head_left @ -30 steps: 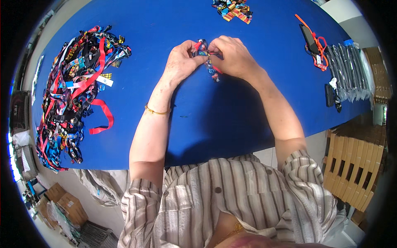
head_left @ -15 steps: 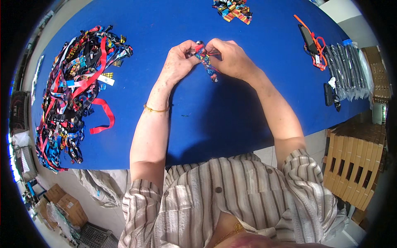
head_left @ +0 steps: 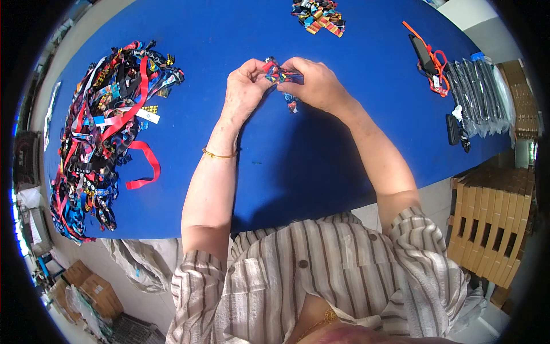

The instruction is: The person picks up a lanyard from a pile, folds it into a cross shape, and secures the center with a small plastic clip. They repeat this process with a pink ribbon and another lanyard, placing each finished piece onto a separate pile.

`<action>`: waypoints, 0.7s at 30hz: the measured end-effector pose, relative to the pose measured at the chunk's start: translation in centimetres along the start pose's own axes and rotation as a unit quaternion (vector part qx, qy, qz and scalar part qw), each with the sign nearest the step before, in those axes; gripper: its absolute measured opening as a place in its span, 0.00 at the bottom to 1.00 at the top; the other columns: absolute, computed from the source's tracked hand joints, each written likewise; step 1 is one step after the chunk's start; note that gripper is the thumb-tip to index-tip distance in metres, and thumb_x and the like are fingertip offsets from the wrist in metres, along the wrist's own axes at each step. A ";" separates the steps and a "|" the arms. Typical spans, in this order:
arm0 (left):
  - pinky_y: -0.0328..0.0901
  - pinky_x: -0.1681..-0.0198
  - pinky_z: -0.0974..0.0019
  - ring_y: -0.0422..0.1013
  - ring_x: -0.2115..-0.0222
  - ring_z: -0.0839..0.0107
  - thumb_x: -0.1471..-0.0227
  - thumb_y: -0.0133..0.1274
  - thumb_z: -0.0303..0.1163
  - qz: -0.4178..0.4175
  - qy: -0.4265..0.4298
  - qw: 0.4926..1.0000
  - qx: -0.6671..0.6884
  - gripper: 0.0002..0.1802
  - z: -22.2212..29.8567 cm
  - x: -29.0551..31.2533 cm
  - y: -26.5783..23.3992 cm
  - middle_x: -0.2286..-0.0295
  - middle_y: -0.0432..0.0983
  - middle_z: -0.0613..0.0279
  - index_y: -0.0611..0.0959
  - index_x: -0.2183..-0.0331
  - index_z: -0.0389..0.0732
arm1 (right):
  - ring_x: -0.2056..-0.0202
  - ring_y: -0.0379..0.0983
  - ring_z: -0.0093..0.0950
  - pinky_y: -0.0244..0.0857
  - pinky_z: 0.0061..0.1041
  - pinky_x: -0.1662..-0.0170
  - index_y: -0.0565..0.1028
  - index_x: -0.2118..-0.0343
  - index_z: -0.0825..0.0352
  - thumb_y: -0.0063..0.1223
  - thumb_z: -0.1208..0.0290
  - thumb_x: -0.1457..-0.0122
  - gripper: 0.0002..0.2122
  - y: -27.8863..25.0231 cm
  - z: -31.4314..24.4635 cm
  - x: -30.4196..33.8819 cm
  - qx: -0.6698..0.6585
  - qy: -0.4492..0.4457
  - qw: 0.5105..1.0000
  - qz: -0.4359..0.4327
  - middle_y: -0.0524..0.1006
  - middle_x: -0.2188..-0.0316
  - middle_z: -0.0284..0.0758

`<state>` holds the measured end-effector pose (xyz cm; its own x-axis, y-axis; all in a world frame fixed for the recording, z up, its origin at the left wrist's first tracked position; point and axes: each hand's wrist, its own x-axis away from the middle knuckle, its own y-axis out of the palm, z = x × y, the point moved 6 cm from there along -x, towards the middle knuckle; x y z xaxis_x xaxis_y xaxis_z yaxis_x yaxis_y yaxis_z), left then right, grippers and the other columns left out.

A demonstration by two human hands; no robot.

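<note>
Both my hands meet over the middle of the blue table (head_left: 189, 189) around a patterned fabric strap (head_left: 291, 103). It is multicoloured on blue, and one end hangs below my fingers. My left hand (head_left: 246, 86) pinches the strap's left part between thumb and fingers, where a bit of red shows. On the other side my right hand (head_left: 318, 86) is closed on the same strap, with a folded piece of it sticking out at the thumb. The fingertips cover much of the strap, so how it is folded is partly hidden.
A large heap of printed straps (head_left: 97, 137) lies along the left, with a red ribbon (head_left: 153, 163) curling out. A smaller bundle of straps (head_left: 321, 17) is at the far edge. On the right lie a black phone (head_left: 423, 54), an orange cord (head_left: 441, 60) and plastic-wrapped black items (head_left: 478, 94).
The strap's middle has been folded across toward my right hand, and less of it hangs down. Both hands stay close together, with the view slightly shifted.
</note>
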<state>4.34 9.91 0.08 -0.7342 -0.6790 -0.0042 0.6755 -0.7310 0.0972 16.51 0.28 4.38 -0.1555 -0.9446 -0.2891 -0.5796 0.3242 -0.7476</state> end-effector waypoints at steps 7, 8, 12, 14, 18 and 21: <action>0.69 0.62 0.77 0.74 0.67 0.81 0.47 0.56 0.17 0.016 0.060 0.995 0.077 0.05 0.8 0.2 0.7 0.68 0.81 0.62 0.80 0.65 0.34 | 0.62 0.78 0.37 0.71 0.33 0.57 0.76 0.59 0.69 0.66 0.62 0.50 0.19 -1.3 -0.4 0.4 -0.052 0.014 0.997 0.052 0.80 0.64 0.41; 0.69 0.62 0.77 0.74 0.67 0.81 0.47 0.56 0.17 0.015 0.060 0.995 0.077 0.05 0.9 0.2 0.8 0.68 0.81 0.62 0.80 0.65 0.34 | 0.62 0.78 0.37 0.71 0.33 0.57 0.76 0.59 0.69 0.66 0.62 0.50 0.19 -1.7 -0.7 0.5 -0.045 0.003 0.997 0.061 0.80 0.64 0.41; 0.68 0.57 0.74 0.74 0.64 0.79 0.47 0.56 0.17 0.017 0.063 0.993 0.099 0.07 0.9 0.3 0.8 0.65 0.80 0.62 0.80 0.64 0.35 | 0.62 0.77 0.35 0.70 0.33 0.59 0.76 0.60 0.68 0.66 0.63 0.50 0.18 -2.7 -1.9 0.6 -0.048 0.001 0.995 0.086 0.79 0.63 0.41; 0.69 0.56 0.74 0.75 0.63 0.78 0.47 0.56 0.17 0.022 0.068 0.992 0.108 0.07 0.9 0.3 0.8 0.65 0.80 0.61 0.79 0.64 0.35 | 0.62 0.76 0.35 0.70 0.33 0.60 0.76 0.61 0.68 0.66 0.64 0.50 0.17 -2.5 -1.3 0.7 -0.081 0.137 0.987 0.013 0.78 0.62 0.40; 0.69 0.54 0.72 0.75 0.61 0.74 0.47 0.55 0.15 0.021 0.068 0.986 0.151 0.08 0.6 0.2 1.1 0.62 0.80 0.56 0.78 0.64 0.35 | 0.63 0.75 0.34 0.69 0.32 0.60 0.75 0.62 0.68 0.66 0.63 0.50 0.17 -3.1 -2.0 0.9 -0.017 0.008 0.994 0.108 0.78 0.65 0.39; 0.69 0.53 0.71 0.75 0.59 0.72 0.47 0.55 0.14 0.021 0.070 0.983 0.167 0.08 0.7 0.3 1.0 0.61 0.80 0.54 0.78 0.64 0.34 | 0.64 0.74 0.35 0.69 0.32 0.60 0.75 0.62 0.68 0.66 0.63 0.50 0.17 -3.1 -2.2 1.1 -0.029 0.029 0.995 0.095 0.78 0.67 0.39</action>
<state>4.74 9.04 0.85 -0.6741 -0.7276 -0.1270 0.6271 -0.6547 0.4220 16.35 -1.90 7.71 -0.3113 -0.8680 -0.3868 -0.5804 0.4960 -0.6459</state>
